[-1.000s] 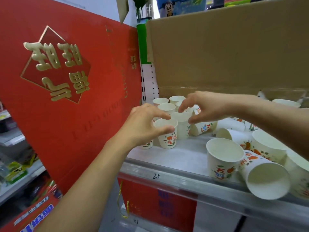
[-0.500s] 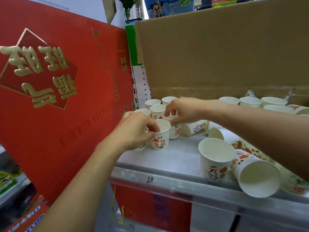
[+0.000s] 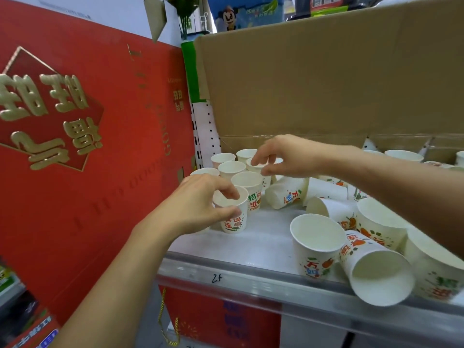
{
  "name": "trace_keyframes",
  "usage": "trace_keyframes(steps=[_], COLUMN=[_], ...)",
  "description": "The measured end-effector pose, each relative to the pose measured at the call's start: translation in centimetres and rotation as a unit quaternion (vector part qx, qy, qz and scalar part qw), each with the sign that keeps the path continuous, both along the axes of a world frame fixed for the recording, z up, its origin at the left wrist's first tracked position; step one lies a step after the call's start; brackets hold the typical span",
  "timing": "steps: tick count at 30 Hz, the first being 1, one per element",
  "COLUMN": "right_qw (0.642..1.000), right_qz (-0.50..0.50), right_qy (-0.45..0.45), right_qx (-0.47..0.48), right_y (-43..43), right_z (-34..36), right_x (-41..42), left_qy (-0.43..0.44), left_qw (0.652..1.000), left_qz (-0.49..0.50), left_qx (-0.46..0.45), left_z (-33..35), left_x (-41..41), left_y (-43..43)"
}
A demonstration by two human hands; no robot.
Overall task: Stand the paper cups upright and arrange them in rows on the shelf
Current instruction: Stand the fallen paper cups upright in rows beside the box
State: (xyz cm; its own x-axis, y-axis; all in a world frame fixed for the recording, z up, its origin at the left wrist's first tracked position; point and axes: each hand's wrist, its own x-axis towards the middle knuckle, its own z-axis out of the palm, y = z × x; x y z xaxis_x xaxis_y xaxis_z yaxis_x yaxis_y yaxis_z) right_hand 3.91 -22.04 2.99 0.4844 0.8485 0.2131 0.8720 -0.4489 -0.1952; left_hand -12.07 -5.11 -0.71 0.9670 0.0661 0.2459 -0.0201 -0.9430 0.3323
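Several white paper cups with red and green print stand upright in rows at the shelf's (image 3: 251, 244) back left. My left hand (image 3: 198, 204) grips the front cup (image 3: 234, 218) of that group by its rim, thumb on the outside and a finger inside. My right hand (image 3: 283, 156) pinches the rim of a cup further back (image 3: 254, 165). One cup (image 3: 286, 193) lies on its side just right of the rows. At the front right one cup (image 3: 316, 247) stands upright and another (image 3: 376, 275) lies on its side, mouth toward me.
A big red gift box (image 3: 82, 146) leans against the shelf's left end. A brown cardboard sheet (image 3: 326, 79) forms the back wall. More cups, some lying and some upright, crowd the right side (image 3: 381, 222). The metal shelf lip (image 3: 251, 280) runs along the front.
My right hand has lifted from the middle cup to a cup further back. My left hand stays on the front cup, which has shifted slightly. The camera has moved.
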Motion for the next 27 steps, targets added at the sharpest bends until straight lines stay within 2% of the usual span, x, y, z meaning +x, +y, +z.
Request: trace_keyframes(steps=[3, 6, 10, 13, 16, 20, 27], right_qw=[0.999, 0.996, 0.991, 0.987, 0.986, 0.984, 0.977], right_qz=[-0.043, -0.083, -0.118, -0.102, -0.081, -0.075, -0.046], right_qy=[0.007, 0.005, -0.004, 0.020, 0.030, 0.010, -0.029], right_qx=[0.012, -0.013, -0.070, -0.119, -0.140, -0.163, -0.207], right_y=[-2.9, -5.4, -7.2, -7.9, -8.2, -8.0, -7.3], right_z=[1.2, 1.4, 0.4, -0.3, -0.8, -1.3, -1.8], right_x=[0.8, 2.0, 3.1, 3.2, 3.3, 3.8, 4.2], left_qy=[-0.057, -0.081, 0.009, 0.085, 0.135, 0.168, 0.160], left_qw=[0.997, 0.994, 0.992, 0.981, 0.973, 0.967, 0.971], left_qz=[-0.026, -0.068, -0.110, -0.117, -0.130, -0.142, -0.131], left_qx=[-0.035, -0.017, 0.063, 0.131, 0.133, 0.128, 0.124], left_z=[0.8, 2.3, 3.4, 3.0, 2.6, 2.2, 2.9], left_x=[0.3, 2.8, 9.0, 12.9, 15.2, 16.7, 16.2], left_y=[-1.5, -3.9, -6.6, -7.6, -7.8, -7.8, -7.5])
